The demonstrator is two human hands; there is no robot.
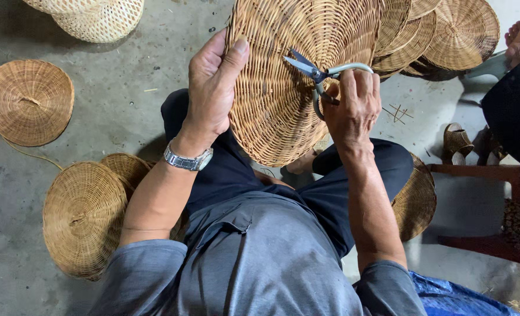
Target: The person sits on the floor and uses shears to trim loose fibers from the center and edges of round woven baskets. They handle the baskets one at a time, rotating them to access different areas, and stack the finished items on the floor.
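Left hand (pixel 213 88) grips the woven tray (pixel 277 82) by its left rim; right hand (pixel 350 108) holds scissors (pixel 318 76), best kept flat against the weave.

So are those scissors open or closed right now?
Open: the scissors in the right hand show two blades spread apart against the woven tray.

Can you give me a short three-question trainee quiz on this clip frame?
1. True or false: the right hand holds metal scissors against the woven rattan tray.
2. Which hand grips the tray's edge? A. left hand B. right hand
3. Fill in: the left wrist wears a metal ____.

Key: 1 true; 2 A; 3 watch.
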